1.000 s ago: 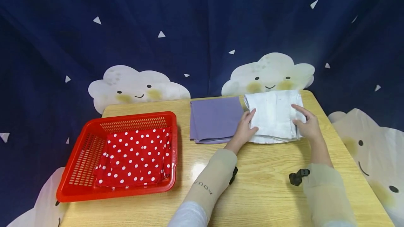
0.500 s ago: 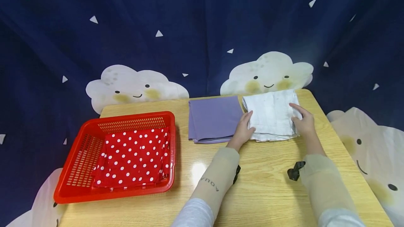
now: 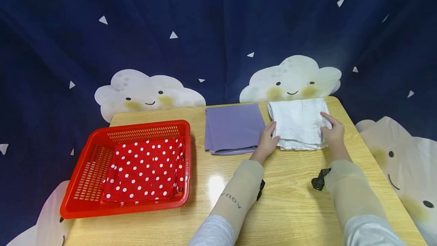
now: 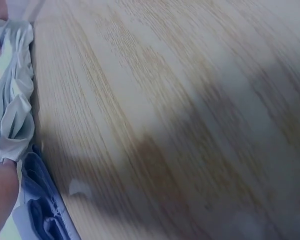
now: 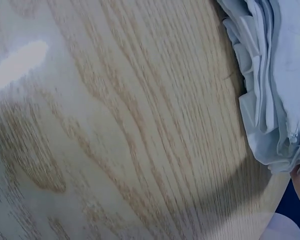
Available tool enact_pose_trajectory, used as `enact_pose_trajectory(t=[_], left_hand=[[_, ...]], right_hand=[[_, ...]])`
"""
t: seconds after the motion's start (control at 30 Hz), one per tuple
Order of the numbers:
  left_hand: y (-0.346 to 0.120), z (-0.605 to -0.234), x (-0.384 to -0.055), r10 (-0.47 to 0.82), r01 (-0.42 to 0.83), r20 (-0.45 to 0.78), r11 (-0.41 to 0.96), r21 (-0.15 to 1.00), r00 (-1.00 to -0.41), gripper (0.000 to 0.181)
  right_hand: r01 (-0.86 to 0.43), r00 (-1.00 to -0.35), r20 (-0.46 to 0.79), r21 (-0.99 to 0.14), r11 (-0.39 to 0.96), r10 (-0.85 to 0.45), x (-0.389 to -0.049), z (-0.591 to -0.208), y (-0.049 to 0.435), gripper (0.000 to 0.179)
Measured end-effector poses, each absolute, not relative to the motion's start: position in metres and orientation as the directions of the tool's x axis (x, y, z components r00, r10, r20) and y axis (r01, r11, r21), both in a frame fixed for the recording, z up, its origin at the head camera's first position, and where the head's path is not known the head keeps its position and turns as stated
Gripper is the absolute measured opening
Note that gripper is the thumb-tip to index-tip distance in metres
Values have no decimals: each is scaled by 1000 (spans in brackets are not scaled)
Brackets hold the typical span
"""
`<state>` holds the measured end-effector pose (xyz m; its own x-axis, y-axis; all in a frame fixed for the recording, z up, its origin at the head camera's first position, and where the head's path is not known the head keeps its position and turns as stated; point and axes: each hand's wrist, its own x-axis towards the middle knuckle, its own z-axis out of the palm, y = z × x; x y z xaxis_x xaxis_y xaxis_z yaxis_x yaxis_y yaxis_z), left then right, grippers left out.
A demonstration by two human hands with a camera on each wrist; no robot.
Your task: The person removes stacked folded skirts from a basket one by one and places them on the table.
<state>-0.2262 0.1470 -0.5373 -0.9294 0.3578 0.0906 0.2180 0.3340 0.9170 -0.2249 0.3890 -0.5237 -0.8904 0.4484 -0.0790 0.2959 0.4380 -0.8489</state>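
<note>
A folded white cloth [image 3: 298, 122] lies at the table's back right, its layered front edge facing me. At its left side my left hand [image 3: 267, 143] pinches the edge; in the left wrist view the thumb [image 4: 2, 187] sits against the white folds. My right hand [image 3: 334, 134] holds the opposite side, and the right wrist view has the layers [image 5: 265, 85] running between finger and thumb. Left of the white cloth lies a folded purple cloth [image 3: 233, 128], flat and neat, close to my left hand.
A red plastic basket [image 3: 76, 189] stands on the left of the wooden table [image 3: 290, 200], with a folded red polka-dot cloth [image 3: 143, 170] inside. Behind the table hangs a dark blue curtain [image 3: 211, 18] with cloud prints.
The white cloth has shifted slightly right and back, widening the gap to the purple cloth. Both hands have moved along with it. The basket and purple cloth stay put.
</note>
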Motion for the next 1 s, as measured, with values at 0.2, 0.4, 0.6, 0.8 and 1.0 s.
enact_pose_trajectory(t=[0.2, 0.4, 0.6, 0.8, 1.0], left_hand=[[150, -541, -225, 330, 102, 23, 223, 969, -944, 55], [166, -603, -247, 315, 138, 74, 188, 972, -946, 62], [164, -593, -242, 314, 94, 20, 222, 971, -949, 59], [154, -550, -222, 293, -12, -93, 267, 964, -952, 55], [152, -540, -215, 298, -22, -108, 278, 960, -949, 54]], right_hand=[[315, -886, -91, -838, 446, 455, -226, -524, 392, 61], [339, -911, -173, -832, 440, 375, -218, -532, 399, 61], [440, -843, -295, -859, 261, 449, -203, -538, 404, 68], [459, -803, -323, -871, 174, 500, -195, -538, 406, 70], [459, -757, -377, -888, 24, 534, -191, -536, 404, 71]])
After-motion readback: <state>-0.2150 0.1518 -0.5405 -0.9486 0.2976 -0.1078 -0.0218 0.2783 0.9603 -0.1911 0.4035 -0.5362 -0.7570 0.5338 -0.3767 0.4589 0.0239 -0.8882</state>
